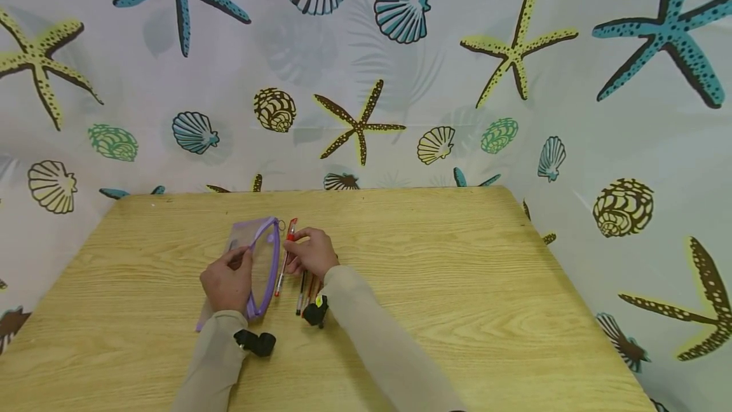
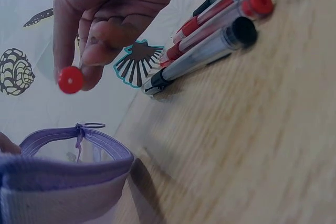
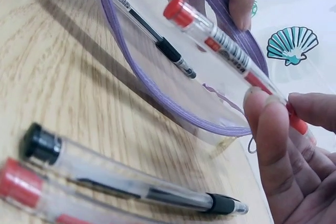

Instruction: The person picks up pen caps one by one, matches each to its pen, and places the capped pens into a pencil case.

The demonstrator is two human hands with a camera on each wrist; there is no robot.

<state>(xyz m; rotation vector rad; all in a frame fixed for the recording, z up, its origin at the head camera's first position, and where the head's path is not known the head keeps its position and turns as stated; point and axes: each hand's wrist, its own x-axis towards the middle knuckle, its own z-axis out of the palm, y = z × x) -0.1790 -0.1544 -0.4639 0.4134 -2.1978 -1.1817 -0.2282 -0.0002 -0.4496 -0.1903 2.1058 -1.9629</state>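
Observation:
A clear pouch with a purple zipper edge (image 1: 274, 275) lies on the left part of the table, its mouth spread wide. My left hand (image 1: 227, 278) pinches the pouch's near rim. Between thumb and fingers of my right hand (image 1: 313, 252) is a red pen (image 3: 223, 48), held up beside the pouch opening, tip end toward the palm. Inside the pouch, in the right wrist view, lies a black pen (image 3: 167, 50). Another black pen (image 3: 131, 179) and a red pen (image 3: 23, 184) rest on the table below the right hand.
Several red and black pens (image 2: 210, 40) lie side by side on the wooden table (image 1: 457, 285), partly under the right forearm in the head view. A curtain (image 1: 320, 49) printed with shells and starfish hangs behind the table and at its sides.

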